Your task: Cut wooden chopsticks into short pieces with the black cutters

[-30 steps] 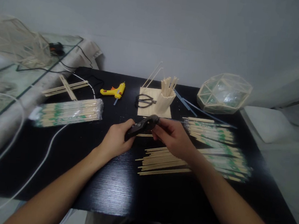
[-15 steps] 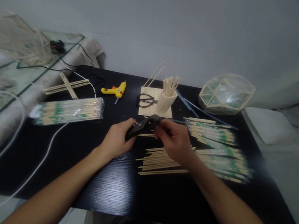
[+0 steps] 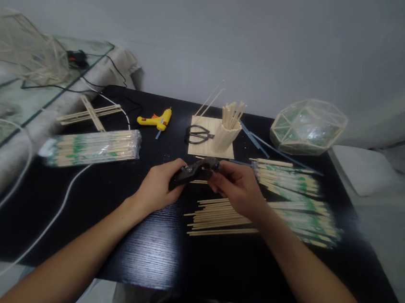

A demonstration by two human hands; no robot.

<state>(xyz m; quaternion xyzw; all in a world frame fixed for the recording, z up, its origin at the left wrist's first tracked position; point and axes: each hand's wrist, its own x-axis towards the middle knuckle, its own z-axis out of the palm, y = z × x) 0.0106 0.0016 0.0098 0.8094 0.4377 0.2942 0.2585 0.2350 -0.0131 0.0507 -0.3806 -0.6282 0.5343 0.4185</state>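
Observation:
My left hand (image 3: pixel 158 184) is wrapped around a dark, curved hand tool (image 3: pixel 192 172) whose exact kind I cannot make out. At the tool's right end, the fingers of my right hand (image 3: pixel 240 187) are pinched together. A small pale bit shows by those fingertips, too blurred to name. Below and right of my right hand lie loose bamboo sticks (image 3: pixel 213 215) on the black table (image 3: pixel 147 261). Just beyond the tool, a square wooden board (image 3: pixel 197 149) bears black-handled scissors (image 3: pixel 199 135) and a stick-walled cup (image 3: pixel 224 138) with several sticks (image 3: pixel 232 113) standing in it.
A yellow glue gun (image 3: pixel 158 120) lies at back left, near crossed sticks (image 3: pixel 90 114) and a bagged stick bundle (image 3: pixel 94 147). More packs (image 3: pixel 289 180) lie right, before a faceted stick frame (image 3: pixel 308 126). A white cable (image 3: pixel 65 200) loops at left.
Both hands and the tool stay in nearly the same place. The view has shifted very slightly, and the right hand's fingers have moved a little at the tool's end.

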